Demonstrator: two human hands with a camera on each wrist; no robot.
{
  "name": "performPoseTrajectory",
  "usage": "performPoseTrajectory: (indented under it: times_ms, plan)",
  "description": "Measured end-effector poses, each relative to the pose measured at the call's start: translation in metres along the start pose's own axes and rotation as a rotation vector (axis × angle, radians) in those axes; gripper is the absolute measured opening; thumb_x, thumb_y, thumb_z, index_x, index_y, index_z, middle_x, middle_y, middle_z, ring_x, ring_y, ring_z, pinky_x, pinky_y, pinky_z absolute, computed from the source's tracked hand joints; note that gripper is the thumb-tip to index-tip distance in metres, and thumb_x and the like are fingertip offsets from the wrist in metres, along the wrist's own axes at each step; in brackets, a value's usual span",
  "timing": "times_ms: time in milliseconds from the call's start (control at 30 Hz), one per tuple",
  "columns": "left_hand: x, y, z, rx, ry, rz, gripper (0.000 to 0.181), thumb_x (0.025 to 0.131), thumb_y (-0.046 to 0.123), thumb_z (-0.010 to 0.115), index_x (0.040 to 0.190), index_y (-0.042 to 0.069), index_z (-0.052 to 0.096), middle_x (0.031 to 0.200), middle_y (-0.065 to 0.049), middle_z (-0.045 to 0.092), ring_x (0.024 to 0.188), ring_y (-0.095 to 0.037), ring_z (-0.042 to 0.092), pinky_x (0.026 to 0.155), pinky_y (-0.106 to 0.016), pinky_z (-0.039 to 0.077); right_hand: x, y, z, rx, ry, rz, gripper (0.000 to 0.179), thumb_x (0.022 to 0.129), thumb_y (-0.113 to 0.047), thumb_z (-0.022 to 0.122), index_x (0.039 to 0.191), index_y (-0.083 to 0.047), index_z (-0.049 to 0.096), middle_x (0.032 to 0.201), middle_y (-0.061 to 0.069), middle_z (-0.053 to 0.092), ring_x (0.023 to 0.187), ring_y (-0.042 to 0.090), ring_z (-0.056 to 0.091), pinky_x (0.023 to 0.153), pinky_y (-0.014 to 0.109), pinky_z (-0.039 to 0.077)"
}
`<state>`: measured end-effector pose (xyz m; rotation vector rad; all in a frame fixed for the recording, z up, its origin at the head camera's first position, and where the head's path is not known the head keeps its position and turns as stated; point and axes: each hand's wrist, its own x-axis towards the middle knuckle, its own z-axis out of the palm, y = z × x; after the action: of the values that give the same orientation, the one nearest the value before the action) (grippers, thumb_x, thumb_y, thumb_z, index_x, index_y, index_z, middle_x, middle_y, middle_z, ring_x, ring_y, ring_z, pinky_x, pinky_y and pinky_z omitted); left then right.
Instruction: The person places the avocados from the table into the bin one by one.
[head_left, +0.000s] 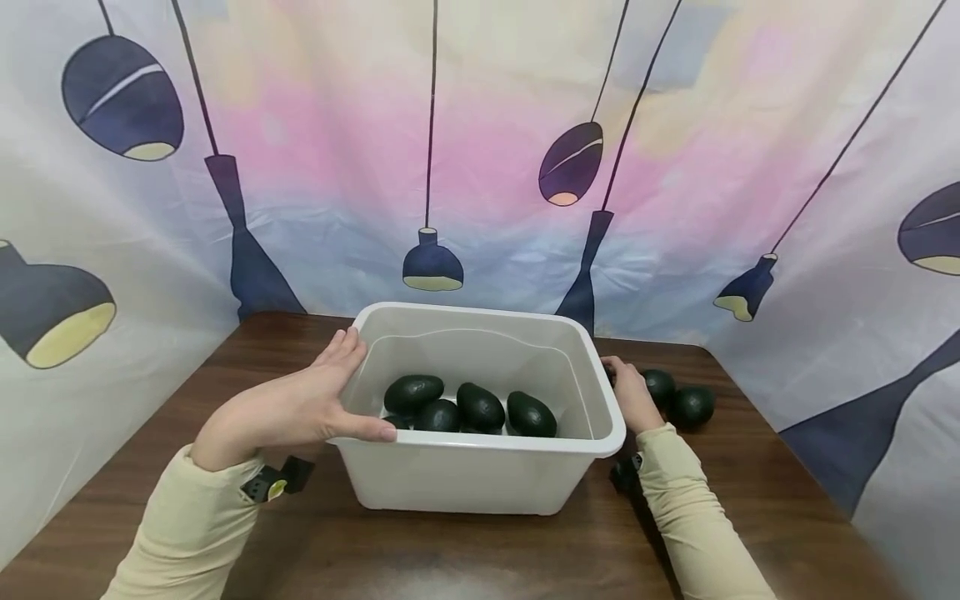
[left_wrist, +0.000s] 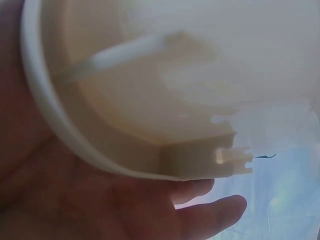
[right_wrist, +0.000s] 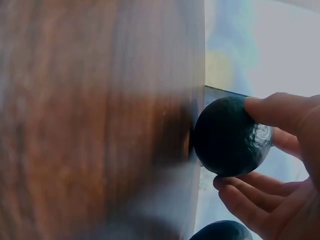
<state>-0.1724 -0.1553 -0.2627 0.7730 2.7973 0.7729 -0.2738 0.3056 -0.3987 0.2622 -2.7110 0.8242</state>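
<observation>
A white plastic bin [head_left: 480, 475] stands on the table with several dark green avocados [head_left: 480, 407] lying on its floor. At the bin's front left corner is my left hand [head_left: 307, 408], its thumb along the front rim and its straight fingers against the left side. Beyond the bin's right side, my right hand [head_left: 632, 396] holds an avocado [right_wrist: 229, 137] between thumb and fingers, low over the table. The bin's rim hides most of that avocado in the head view. Two more avocados, one of them the outer avocado [head_left: 691, 407], lie just right of this hand.
The dark brown wooden table [head_left: 450, 554] runs back to a hanging cloth [head_left: 337, 167] printed with lamps. This cloth also closes off the left and right sides. A dark wrist camera [head_left: 281, 479] sits at my left cuff.
</observation>
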Motion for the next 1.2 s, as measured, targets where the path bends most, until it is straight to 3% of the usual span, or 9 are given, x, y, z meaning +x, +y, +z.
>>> performPoseTrajectory:
  times_ms: [167,367,467,567,700,800,967,1067,1200]
  plan:
    - [-0.002,-0.002,0.003,0.005,0.006,0.002,0.125,0.074,0.066,0.071,0.152,-0.007,0.007,0.157,-0.029,-0.009,0.145,-0.040,-0.013,0.110,-0.063,0.012,0.000,0.000,0.002,0.049,-0.012,0.037,0.049,0.092,-0.008,0.065,0.135,0.006,0.047,0.119,0.030,0.057,0.105,0.044,0.057,0.086,0.056,0.048]
    - [-0.003,-0.003,0.003,-0.002,0.000,0.001,0.124,0.075,0.066,0.071,0.152,-0.007,0.007,0.157,-0.028,-0.009,0.145,-0.040,-0.012,0.110,-0.064,0.012,0.001,-0.006,-0.014,0.128,0.027,0.161,0.052,0.101,-0.027,0.052,0.146,-0.003,0.040,0.132,0.029,0.052,0.112,0.043,0.056,0.090,0.054,0.046]
    - [-0.003,-0.003,0.002,0.006,-0.003,0.007,0.123,0.076,0.066,0.070,0.152,-0.007,0.007,0.157,-0.028,-0.009,0.145,-0.040,-0.013,0.110,-0.064,0.012,0.001,-0.017,-0.035,0.348,0.075,0.242,0.055,0.101,-0.034,0.050,0.146,-0.005,0.041,0.130,0.026,0.051,0.101,0.031,0.061,0.087,0.044,0.050]
    - [-0.002,-0.002,0.001,0.015,-0.001,0.011,0.124,0.076,0.066,0.070,0.153,-0.006,0.006,0.158,-0.028,-0.009,0.145,-0.040,-0.013,0.110,-0.064,0.012,-0.002,-0.032,-0.060,0.718,0.140,0.276,0.057,0.101,-0.029,0.051,0.148,-0.001,0.035,0.125,0.021,0.051,0.087,0.016,0.063,0.081,0.029,0.053]
    - [0.000,0.000,0.000,0.019,0.004,0.010,0.125,0.075,0.067,0.071,0.153,-0.006,0.006,0.157,-0.029,-0.009,0.145,-0.040,-0.013,0.110,-0.063,0.011,-0.011,-0.047,-0.090,1.107,0.180,0.174,0.057,0.102,-0.023,0.052,0.149,0.001,0.030,0.124,0.011,0.051,0.094,0.012,0.067,0.085,0.026,0.053]
    - [0.001,0.001,0.000,0.019,0.004,0.008,0.126,0.074,0.067,0.071,0.152,-0.007,0.006,0.157,-0.029,-0.009,0.145,-0.041,-0.012,0.110,-0.063,0.011,-0.018,-0.053,-0.105,1.226,0.170,0.039,0.050,0.103,-0.020,0.050,0.148,-0.002,0.036,0.129,0.008,0.054,0.109,0.017,0.063,0.091,0.032,0.051]
    - [0.001,0.000,0.000,0.023,0.007,0.010,0.125,0.074,0.068,0.071,0.153,-0.007,0.007,0.157,-0.030,-0.008,0.145,-0.041,-0.012,0.110,-0.063,0.011,-0.025,-0.071,-0.117,1.223,0.170,-0.114,0.045,0.105,-0.017,0.045,0.147,-0.002,0.039,0.141,0.012,0.047,0.121,0.020,0.057,0.093,0.031,0.049]
    - [0.001,-0.001,0.001,0.021,0.011,0.016,0.124,0.074,0.067,0.071,0.153,-0.006,0.009,0.157,-0.030,-0.008,0.145,-0.041,-0.012,0.110,-0.063,0.011,-0.029,-0.085,-0.120,1.192,0.160,-0.152,0.044,0.105,-0.015,0.044,0.146,-0.001,0.039,0.144,0.014,0.041,0.117,0.021,0.058,0.092,0.028,0.050]
    - [0.002,-0.002,0.001,0.012,0.012,0.017,0.124,0.074,0.066,0.071,0.153,-0.006,0.008,0.157,-0.030,-0.009,0.145,-0.041,-0.012,0.111,-0.063,0.010,-0.035,-0.099,-0.123,1.160,0.081,-0.177,0.045,0.104,-0.012,0.044,0.147,-0.001,0.037,0.142,0.015,0.040,0.113,0.019,0.059,0.087,0.024,0.051]
